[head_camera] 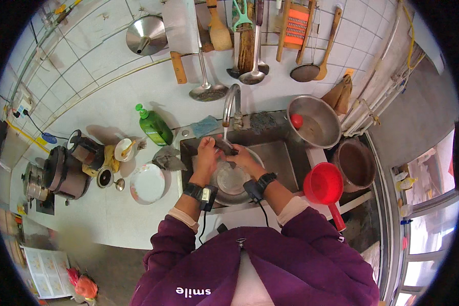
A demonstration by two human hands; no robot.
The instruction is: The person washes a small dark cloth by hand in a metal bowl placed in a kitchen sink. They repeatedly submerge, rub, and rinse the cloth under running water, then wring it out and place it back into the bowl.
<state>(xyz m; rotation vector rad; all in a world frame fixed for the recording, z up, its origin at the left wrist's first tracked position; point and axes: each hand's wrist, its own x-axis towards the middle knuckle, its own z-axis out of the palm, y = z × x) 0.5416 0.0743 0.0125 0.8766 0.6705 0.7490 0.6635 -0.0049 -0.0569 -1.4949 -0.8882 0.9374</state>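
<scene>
Under the thin stream from the curved metal faucet [235, 93], both my hands are on a small dark object [225, 146]. Its exact kind is unclear, as my fingers cover part of it. My left hand [206, 156] grips its left side, and my right hand [247, 157] has hold of its right side. Below them, a round metal basin [223, 199] sits in the sink [281, 160] and looks to hold water. The inside of the basin is partly hidden by my wrists. Each wrist wears a dark strap with a small box and cable.
Left on the counter are a green soap bottle [155, 127], a grey rag [169, 158], a white plate [148, 183] and a pressure cooker [67, 174]. To the right are a metal bowl [315, 128], a red ladle [323, 183] and a brown pot [354, 164]. Utensils hang above.
</scene>
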